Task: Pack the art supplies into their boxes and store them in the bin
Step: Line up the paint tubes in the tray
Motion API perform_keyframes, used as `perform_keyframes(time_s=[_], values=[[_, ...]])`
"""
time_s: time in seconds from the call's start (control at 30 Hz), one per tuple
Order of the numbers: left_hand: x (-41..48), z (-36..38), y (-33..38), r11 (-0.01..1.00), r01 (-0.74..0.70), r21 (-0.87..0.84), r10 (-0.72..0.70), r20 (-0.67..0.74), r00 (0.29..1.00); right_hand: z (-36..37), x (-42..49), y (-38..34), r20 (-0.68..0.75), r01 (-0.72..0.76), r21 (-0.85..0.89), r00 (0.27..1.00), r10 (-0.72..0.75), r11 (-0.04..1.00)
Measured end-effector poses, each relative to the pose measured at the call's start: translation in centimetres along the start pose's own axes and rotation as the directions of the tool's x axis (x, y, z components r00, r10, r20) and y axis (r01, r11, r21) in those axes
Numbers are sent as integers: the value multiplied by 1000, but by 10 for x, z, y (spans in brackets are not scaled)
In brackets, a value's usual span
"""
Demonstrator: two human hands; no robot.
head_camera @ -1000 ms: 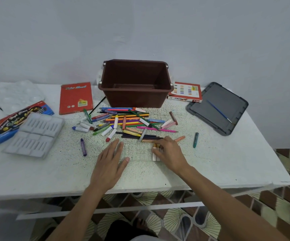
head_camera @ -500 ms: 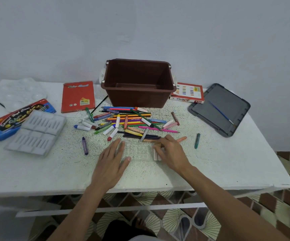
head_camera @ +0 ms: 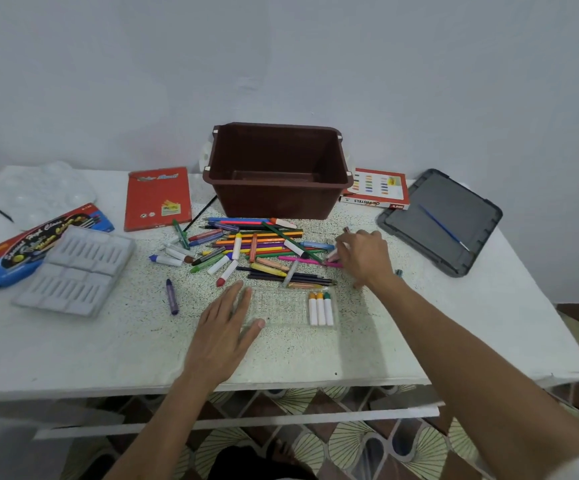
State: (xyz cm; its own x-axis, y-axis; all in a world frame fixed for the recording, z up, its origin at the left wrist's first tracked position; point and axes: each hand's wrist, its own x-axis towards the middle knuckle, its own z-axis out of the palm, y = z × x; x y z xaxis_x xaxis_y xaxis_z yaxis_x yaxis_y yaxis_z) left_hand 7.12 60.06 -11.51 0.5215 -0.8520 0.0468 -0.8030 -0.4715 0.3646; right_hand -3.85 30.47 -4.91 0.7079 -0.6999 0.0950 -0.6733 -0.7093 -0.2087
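A loose pile of crayons, pencils and markers [head_camera: 257, 249] lies on the white table in front of the empty brown bin [head_camera: 277, 199]. A clear plastic tray [head_camera: 281, 308] sits at the near side of the pile, with three white-bodied crayons [head_camera: 320, 308] in its right end. My left hand [head_camera: 224, 330] rests flat on the tray's left end, fingers straight. My right hand [head_camera: 364, 254] is at the pile's right end, its fingertips curled onto a pale crayon [head_camera: 331, 254].
A grey bin lid [head_camera: 419, 223] with a blue brush [head_camera: 444, 228] lies right of the bin, next to an oil pastel box [head_camera: 378, 188]. At the left lie a red box [head_camera: 158, 197], grey moulded trays [head_camera: 80, 268], a blue-red box [head_camera: 0, 261] and a white palette [head_camera: 45, 192]. One purple crayon [head_camera: 172, 301] lies apart.
My right hand has left the tray's right end and reached back and right into the pile, uncovering three crayons in the tray. My left hand stays on the tray.
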Motion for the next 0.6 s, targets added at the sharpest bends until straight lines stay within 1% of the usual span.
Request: perform_keyframes(time_s=[0.1, 0.17, 0.23, 0.33, 0.4, 0.5, 0.6], values=[[-1, 1, -1, 1000, 1, -5, -1, -6, 1000, 0, 8, -1, 87, -22, -27, 996, 24, 999], [-1, 1, -1, 1000, 3, -7, -3, -8, 1000, -3, 11, -5, 97, -57, -45, 993, 61, 997], [-1, 0, 0, 1000, 4, -5, -4, -11, 1000, -3, 14, -8, 115, -98, -22, 988, 100, 995], [-1, -1, 1, 1000, 3, 3, -3, -16, 1000, 0, 21, -9, 143, -198, 124, 973, 180, 972], [-1, -1, 1, 1000, 2, 5, -2, -18, 1000, -1, 22, -9, 155, -258, 249, 962, 224, 933], [-1, 0, 1, 1000, 5, 1, -5, -18, 1000, -1, 20, -9, 150, -270, 403, 962, 228, 874], [-1, 0, 1, 1000, -1, 0, 1, -19, 1000, -8, 14, -12, 121, -265, 599, 963, 242, 755]])
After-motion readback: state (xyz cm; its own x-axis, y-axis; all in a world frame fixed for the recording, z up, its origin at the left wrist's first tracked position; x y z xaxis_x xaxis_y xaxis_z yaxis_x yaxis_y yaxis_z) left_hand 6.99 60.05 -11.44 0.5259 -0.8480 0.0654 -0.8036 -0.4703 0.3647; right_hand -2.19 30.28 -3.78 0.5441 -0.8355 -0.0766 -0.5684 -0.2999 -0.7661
